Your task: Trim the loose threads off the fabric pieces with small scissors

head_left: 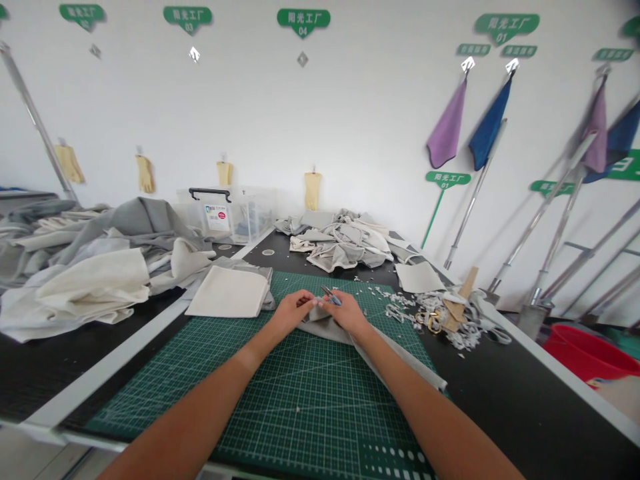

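Observation:
Both of my hands meet at the far middle of a green cutting mat (300, 393). My left hand (293, 310) pinches the edge of a grey fabric piece (400, 360) that runs under my right forearm toward the mat's right edge. My right hand (345, 312) is closed around small thread snips (331, 296), whose metal tips point up and left, right at the spot where my left fingers hold the cloth.
A folded cream cloth (227, 293) lies left of my hands. Heaps of grey and cream fabric (90, 267) cover the left table, and another heap (340, 243) sits behind the mat. Fabric scraps and gold-handled scissors (431, 321) lie right. A clear storage box (225, 213) stands at the wall; a red basin (590, 353) sits beyond the table's right edge.

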Motion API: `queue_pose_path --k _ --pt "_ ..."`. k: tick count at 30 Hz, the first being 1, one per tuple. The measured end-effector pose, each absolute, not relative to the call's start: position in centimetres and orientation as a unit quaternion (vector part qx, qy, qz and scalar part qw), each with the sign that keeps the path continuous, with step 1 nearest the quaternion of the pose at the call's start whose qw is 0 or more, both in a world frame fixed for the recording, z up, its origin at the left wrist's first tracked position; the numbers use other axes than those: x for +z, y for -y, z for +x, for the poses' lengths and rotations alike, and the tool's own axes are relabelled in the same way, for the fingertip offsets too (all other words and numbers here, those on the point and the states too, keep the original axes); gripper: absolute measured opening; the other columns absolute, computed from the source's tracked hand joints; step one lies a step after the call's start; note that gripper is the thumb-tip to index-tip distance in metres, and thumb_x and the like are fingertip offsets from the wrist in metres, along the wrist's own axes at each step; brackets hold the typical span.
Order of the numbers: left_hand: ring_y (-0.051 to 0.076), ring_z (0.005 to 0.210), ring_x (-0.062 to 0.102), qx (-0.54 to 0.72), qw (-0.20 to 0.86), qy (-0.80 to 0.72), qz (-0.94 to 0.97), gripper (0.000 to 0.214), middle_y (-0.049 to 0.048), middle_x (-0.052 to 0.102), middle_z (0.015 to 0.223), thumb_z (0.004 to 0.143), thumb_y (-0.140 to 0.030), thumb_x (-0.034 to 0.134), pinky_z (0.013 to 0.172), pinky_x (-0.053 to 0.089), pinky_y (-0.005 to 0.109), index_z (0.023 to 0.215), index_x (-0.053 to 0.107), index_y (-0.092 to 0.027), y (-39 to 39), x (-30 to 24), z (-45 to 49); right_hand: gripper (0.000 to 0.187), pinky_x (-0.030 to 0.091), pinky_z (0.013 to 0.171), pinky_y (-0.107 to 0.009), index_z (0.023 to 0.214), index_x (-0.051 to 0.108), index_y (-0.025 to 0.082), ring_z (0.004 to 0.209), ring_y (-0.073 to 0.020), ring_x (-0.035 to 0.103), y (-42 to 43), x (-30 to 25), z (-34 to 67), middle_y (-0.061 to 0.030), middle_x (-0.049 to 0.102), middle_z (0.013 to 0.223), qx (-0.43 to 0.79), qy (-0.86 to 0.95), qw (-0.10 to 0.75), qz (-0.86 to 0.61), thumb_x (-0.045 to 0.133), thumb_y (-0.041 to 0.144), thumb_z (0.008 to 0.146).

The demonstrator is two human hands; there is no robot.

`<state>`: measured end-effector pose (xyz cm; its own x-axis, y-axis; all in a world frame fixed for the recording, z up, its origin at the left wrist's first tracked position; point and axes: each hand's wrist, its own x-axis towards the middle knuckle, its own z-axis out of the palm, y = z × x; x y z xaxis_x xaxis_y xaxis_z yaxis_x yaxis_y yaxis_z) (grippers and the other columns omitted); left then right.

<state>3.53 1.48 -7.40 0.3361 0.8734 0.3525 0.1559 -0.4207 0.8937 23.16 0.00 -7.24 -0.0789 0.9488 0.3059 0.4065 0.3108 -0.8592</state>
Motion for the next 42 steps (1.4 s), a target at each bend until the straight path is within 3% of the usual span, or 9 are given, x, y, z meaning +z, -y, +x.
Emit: queue_pose_path --k 3,9,14,23,32,38,42 --pt "0.015 0.070 0.061 0.454 0.404 -0.353 0.711 0.027 0.0040 0.068 0.079 0.083 -0.040 0.065 0.061 0.048 0.023 0.091 0.068 -0.015 -1.4 -7.3 3.5 0.032 0.033 0.053 -0.021 0.083 0.068 0.018 0.058 -0.0113 0.046 0.1 -7.2 23.1 0.0021 0.057 0.067 0.311 0.659 0.462 -0.506 0.073 0.048 0.075" --pt "0.016 0.075 0.063 0.466 0.388 -0.348 0.715 0.024 0.0045 0.070 0.083 0.084 -0.036 0.064 0.066 0.049 0.025 0.095 0.070 -0.016 -1.9 -7.6 3.2 0.041 0.020 0.040 -0.022 0.089 0.065 0.019 0.040 -0.0078 0.025 0.5 -7.2 22.7 0.0093 0.032 0.049 0.432 0.614 0.449 -0.484 0.063 0.059 0.082" --pt "0.016 0.072 0.063 0.464 0.380 -0.354 0.718 0.025 0.0044 0.070 0.083 0.085 -0.036 0.063 0.063 0.048 0.024 0.096 0.071 -0.016 -2.1 -7.9 3.3 0.040 0.023 0.042 -0.022 0.089 0.068 0.018 0.042 -0.0078 0.030 0.4 -7.2 22.9 0.0080 0.039 0.051 0.412 0.615 0.456 -0.494 0.071 0.056 0.077" --pt "0.016 0.071 0.062 0.457 0.403 -0.354 0.709 0.027 0.0038 0.068 0.081 0.084 -0.040 0.063 0.059 0.046 0.023 0.097 0.070 -0.016 -1.9 -7.7 3.4 0.033 0.038 0.060 -0.024 0.086 0.071 0.017 0.064 -0.0140 0.052 -0.4 -7.5 23.0 -0.0001 0.063 0.072 0.301 0.637 0.493 -0.511 0.073 0.048 0.075" --pt "0.014 0.065 0.059 0.446 0.414 -0.352 0.711 0.031 0.0030 0.067 0.076 0.085 -0.045 0.063 0.059 0.047 0.023 0.093 0.071 -0.016 -1.4 -6.9 3.3 0.023 0.036 0.061 -0.024 0.082 0.067 0.021 0.066 -0.0150 0.051 0.9 -6.2 22.5 0.0016 0.061 0.071 0.213 0.689 0.454 -0.524 0.068 0.043 0.080" --pt "0.016 0.073 0.062 0.461 0.392 -0.352 0.715 0.025 0.0038 0.070 0.080 0.084 -0.039 0.064 0.066 0.048 0.024 0.089 0.071 -0.016 -1.4 -6.7 3.3 0.026 0.036 0.061 -0.023 0.083 0.070 0.020 0.068 -0.0148 0.053 1.0 -6.3 22.4 0.0015 0.061 0.071 0.254 0.703 0.445 -0.493 0.066 0.046 0.083" --pt "0.016 0.075 0.063 0.465 0.385 -0.350 0.716 0.024 0.0041 0.070 0.081 0.085 -0.038 0.063 0.068 0.048 0.025 0.091 0.071 -0.016 -1.6 -6.8 3.2 0.036 0.035 0.057 -0.024 0.082 0.072 0.018 0.061 -0.0146 0.050 0.6 -6.8 22.5 0.0009 0.055 0.060 0.290 0.693 0.444 -0.488 0.059 0.051 0.088"
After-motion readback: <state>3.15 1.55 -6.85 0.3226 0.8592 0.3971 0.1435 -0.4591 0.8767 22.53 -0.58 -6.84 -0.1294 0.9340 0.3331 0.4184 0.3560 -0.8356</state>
